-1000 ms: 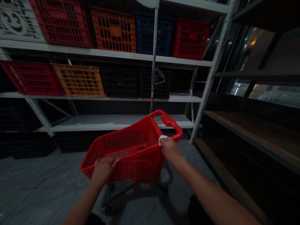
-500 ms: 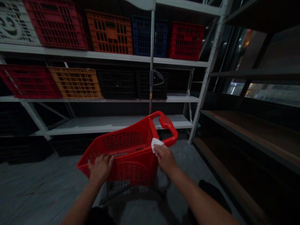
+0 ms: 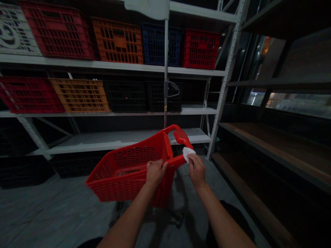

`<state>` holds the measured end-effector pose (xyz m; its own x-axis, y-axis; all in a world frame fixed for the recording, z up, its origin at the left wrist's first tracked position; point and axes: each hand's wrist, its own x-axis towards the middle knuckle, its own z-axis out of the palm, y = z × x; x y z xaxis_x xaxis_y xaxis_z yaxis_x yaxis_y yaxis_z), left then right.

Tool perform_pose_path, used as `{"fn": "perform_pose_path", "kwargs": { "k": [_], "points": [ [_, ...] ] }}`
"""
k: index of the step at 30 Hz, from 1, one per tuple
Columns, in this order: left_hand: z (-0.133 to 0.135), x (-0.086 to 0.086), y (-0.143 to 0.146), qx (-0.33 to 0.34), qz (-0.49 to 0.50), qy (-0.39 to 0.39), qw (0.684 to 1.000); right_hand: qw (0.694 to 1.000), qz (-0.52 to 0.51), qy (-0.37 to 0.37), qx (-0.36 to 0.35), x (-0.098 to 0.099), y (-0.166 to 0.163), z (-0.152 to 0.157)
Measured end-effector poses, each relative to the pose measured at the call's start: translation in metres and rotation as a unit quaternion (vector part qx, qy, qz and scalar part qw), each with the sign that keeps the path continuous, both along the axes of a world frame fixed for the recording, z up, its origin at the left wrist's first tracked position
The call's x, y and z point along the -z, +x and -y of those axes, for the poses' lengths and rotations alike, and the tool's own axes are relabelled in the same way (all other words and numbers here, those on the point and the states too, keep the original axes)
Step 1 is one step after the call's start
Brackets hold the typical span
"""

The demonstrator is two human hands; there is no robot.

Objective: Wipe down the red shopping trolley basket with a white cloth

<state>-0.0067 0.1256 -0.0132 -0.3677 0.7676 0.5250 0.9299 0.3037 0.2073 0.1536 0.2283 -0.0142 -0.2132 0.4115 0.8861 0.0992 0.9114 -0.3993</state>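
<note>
A red plastic shopping cart stands on the grey floor, its looped handle toward the right. My right hand pinches a white tissue and presses it on the corner where the handle bends. Further left, my left hand is closed over the near top rim of the basket, close to the handle end. Its fingertips lie partly inside the rim. From the back of the cart rises a thin metal pole with a grey loop grip and a white board at its top.
Behind the cart runs a white metal rack with orange, blue, red and black crates. Along the right side stands a dark shelf unit, its lower edge running close by my right arm.
My left hand has slid right along the cart's rim toward the handle. My right hand has moved right with the tissue, from the handle's base to its bend.
</note>
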Motion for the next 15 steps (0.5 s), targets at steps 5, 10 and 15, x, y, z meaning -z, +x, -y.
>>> {"fn": "perform_pose_path", "kwargs": {
  "k": [5, 10, 15],
  "points": [
    [0.003, 0.002, -0.002, -0.029, -0.005, 0.013, 0.999, 0.992, 0.088, 0.049, -0.072, 0.001, -0.018, 0.023],
    [0.011, 0.004, -0.01, -0.025, -0.005, 0.012, 1.0, 0.998, 0.057, 0.01, -0.013, -0.016, -0.001, 0.007],
    [0.022, 0.007, -0.017, -0.02, -0.006, 0.031, 0.999, 0.99, 0.127, -0.039, -0.041, -0.048, 0.019, -0.006]
  ]
}}
